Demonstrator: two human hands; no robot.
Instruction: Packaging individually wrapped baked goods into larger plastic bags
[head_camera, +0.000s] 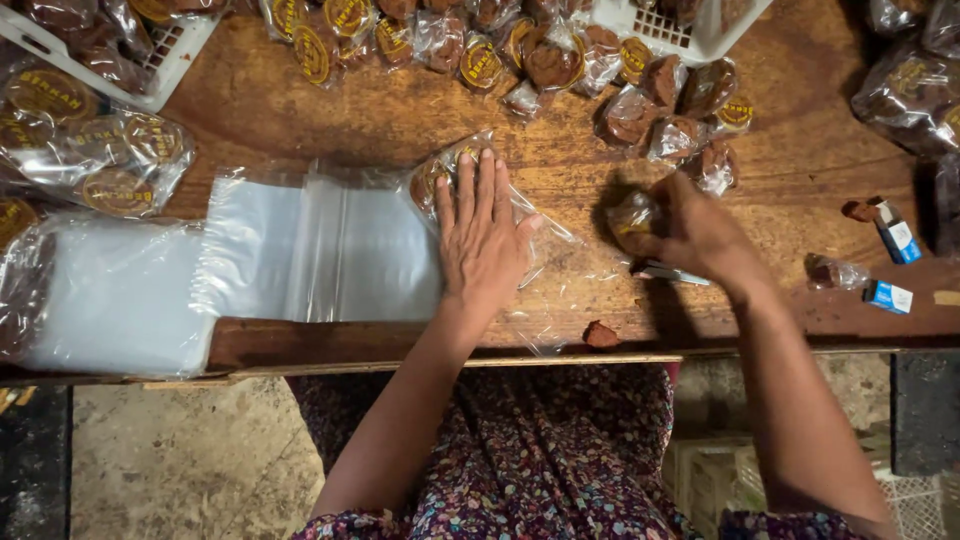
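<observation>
The left hand (482, 240) lies flat, fingers apart, on a half-filled clear bag (470, 195). Right of the bag, the right hand (690, 235) has fingers clamped on one wrapped cake (632, 215). Behind the bag, many loose wrapped cakes (670, 110) are still unpacked.

A worn wooden table (800, 150) carries heaps of brown cakes sealed in clear wrap. Loose wrapped cakes (670, 115) lie scattered along the far side, some bearing round yellow labels (313, 52). Two white plastic baskets sit at the far corners, one left (165, 60), one right (690, 35). A stack of empty clear bags (300, 250) spreads over the near left edge. Filled packs (95, 145) pile up at far left, and more (915, 85) at far right. Two small blue-and-white boxes (893, 262) rest near the right edge, and a brown crumb (600, 335) lies on the front rim.
</observation>
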